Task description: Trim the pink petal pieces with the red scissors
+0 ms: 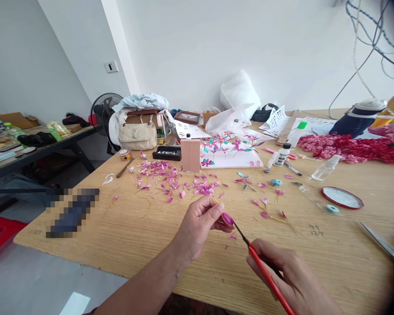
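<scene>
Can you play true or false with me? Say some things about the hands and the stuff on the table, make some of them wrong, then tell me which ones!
1. The left hand holds a purple petal. True.
2. The right hand holds a tool with a green handle. False: the handle is red.
3. The black tray is just left of the pinkish box. True.
4. The round dish has a blue rim. False: its rim is red.
5. Scissors lie on the table, over to the right. True.
</scene>
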`<state>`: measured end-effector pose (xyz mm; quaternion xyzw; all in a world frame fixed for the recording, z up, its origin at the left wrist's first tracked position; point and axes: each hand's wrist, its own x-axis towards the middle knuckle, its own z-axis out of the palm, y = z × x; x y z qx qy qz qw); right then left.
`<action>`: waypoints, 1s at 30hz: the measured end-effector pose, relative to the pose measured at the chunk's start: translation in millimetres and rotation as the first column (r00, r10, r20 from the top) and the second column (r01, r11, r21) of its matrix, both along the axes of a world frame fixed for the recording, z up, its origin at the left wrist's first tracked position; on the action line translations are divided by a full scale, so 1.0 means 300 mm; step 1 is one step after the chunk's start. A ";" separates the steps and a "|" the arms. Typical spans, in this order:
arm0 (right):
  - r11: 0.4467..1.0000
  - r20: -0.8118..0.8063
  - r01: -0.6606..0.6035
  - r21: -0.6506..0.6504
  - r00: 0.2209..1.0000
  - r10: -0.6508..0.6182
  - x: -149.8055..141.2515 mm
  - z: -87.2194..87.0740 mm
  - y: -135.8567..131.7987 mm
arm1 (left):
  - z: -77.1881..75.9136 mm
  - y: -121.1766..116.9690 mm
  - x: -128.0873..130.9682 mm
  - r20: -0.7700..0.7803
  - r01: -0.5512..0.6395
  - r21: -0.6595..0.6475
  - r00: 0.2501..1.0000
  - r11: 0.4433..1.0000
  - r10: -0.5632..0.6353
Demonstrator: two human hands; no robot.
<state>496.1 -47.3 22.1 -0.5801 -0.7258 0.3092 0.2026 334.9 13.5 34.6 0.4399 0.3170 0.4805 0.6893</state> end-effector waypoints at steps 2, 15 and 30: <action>1.000 -0.004 -0.003 0.005 1.000 0.003 0.003 -0.003 0.000 | 0.002 0.000 -0.001 -0.007 -0.016 0.008 1.000 1.000 0.016; 1.000 -0.021 -0.003 -0.015 1.000 0.003 0.004 0.000 0.000 | 0.006 -0.009 0.006 -0.023 0.027 -0.001 0.999 1.000 -0.027; 1.000 0.052 0.010 -0.005 0.999 -0.010 0.005 -0.003 0.002 | -0.007 -0.004 0.007 -0.008 0.023 0.004 1.000 1.000 -0.023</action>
